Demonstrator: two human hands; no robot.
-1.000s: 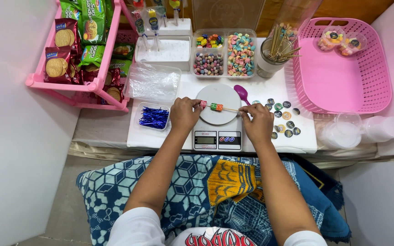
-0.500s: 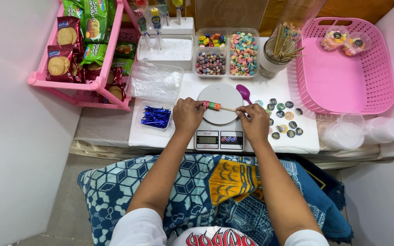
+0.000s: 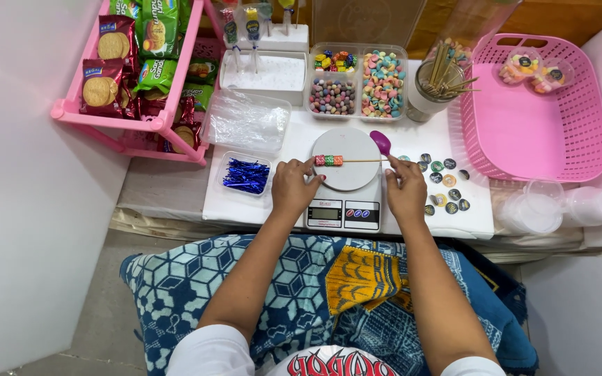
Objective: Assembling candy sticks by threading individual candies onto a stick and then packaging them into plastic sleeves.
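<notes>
Lying across the round white plate of a small digital kitchen scale (image 3: 346,182), a thin wooden skewer (image 3: 364,160) carries three small candy cubes (image 3: 328,160), red and green, bunched at its left end. The left hand (image 3: 294,186) has its fingers pressed together at that end, pinching the skewer just beside the cubes. The right hand (image 3: 404,188) pinches the other end of the stick between thumb and forefinger, near the plate's right edge. A purple plastic spoon (image 3: 380,142) rests at the upper right of the scale, close to the right hand.

Left of the scale, on the white counter (image 3: 259,202), sits a clear tub of shiny blue twist ties (image 3: 245,175), with a clear plastic box of bags (image 3: 247,120) behind it. Right of the scale, small round stickers (image 3: 444,182) lie scattered on the counter. Behind the scale stands a clear divided tray of coloured sweets (image 3: 357,81), and beside it a jar holding more wooden skewers (image 3: 440,80). Farther right is a pink plastic basket (image 3: 534,136) with two wrapped treats (image 3: 534,69) in its far corner; clear plastic cups (image 3: 566,207) lie just in front of it. At the far left, a pink rack (image 3: 134,122) holds packets of biscuits (image 3: 109,59).
</notes>
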